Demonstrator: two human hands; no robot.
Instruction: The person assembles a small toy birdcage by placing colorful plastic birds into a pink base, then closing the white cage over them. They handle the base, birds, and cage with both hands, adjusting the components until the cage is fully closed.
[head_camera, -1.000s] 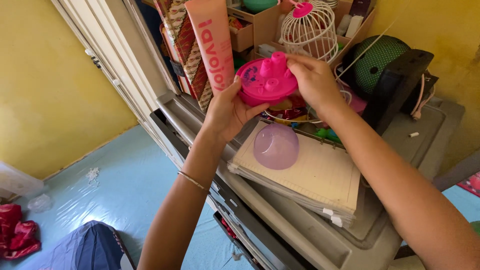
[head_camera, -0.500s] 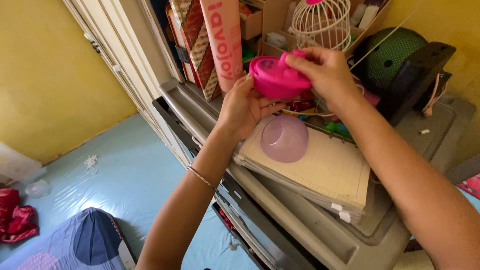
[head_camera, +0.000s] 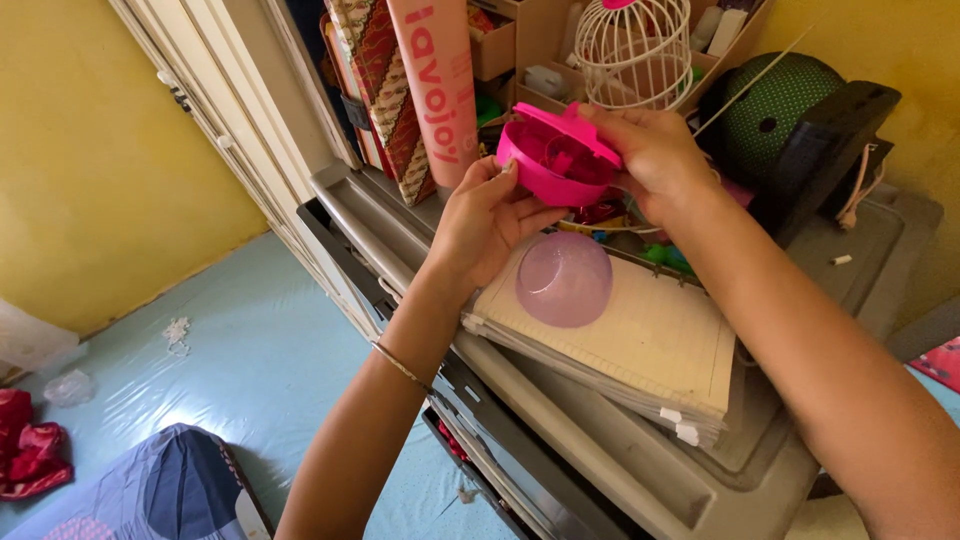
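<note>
A: Start close in. What lies nearest?

B: The grey plastic drawer cabinet (head_camera: 560, 440), its top serving as a tabletop. On it sits a thick ring binder of cream lined paper (head_camera: 640, 345), and on the binder a translucent purple plastic dome (head_camera: 564, 279), rounded side up, touching nothing else.

A: And the hands?

B: Just above the dome. The left hand (head_camera: 480, 225) props the round bright-pink plastic toy container (head_camera: 556, 160) from below and from the side, fingers (head_camera: 497, 178) curled against its wall. The right hand (head_camera: 650, 160) pinches the far rim and hinged lid, fingers closed on it. So the container is in the air, gripped by both hands, over the back edge of the binder.

A: How would you handle it well?

B: I'd judge the left hand should keep the bowl level, while the right works the lid gently at its hinge, so the small pink parts inside don't spill.

A: What differs from half a second ago?

B: Then the container showed its closed outer side; now its open inside faces the camera, lid tipped up. The hands have barely shifted.

A: Behind?

B: A tall pink printed tube (head_camera: 432, 90), a white wire birdcage (head_camera: 632, 55) and a green dotted helmet (head_camera: 780, 105).
</note>
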